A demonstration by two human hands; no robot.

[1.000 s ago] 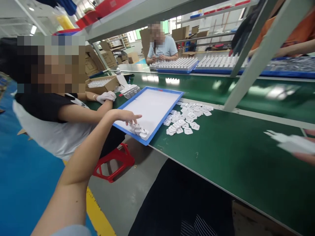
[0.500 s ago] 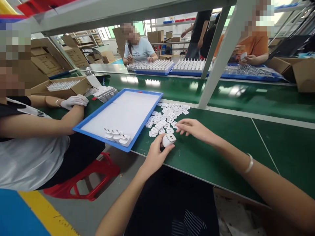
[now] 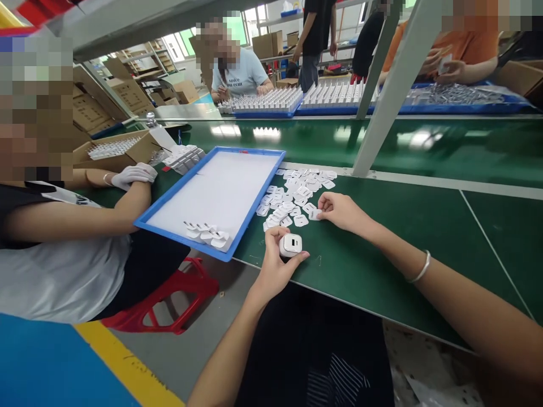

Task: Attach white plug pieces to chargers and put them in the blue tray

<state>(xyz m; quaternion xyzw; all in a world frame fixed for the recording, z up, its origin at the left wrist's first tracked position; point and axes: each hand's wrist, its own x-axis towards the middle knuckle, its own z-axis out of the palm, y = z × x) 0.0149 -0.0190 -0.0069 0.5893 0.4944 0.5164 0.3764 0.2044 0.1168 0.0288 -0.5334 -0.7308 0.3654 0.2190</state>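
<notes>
Near the front edge of the green table [image 3: 373,254], I can see the left hand [image 3: 274,265] curled around a small white block [image 3: 291,245], while the right hand [image 3: 341,212] pinches a flat white piece [image 3: 314,215] beside the pile of others [image 3: 302,191].

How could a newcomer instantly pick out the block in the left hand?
On the green table, find the flat white pieces. Nearer the viewer, the left hand holds a white block; unlike those pieces, it is thick, with a dark slot.
</notes>
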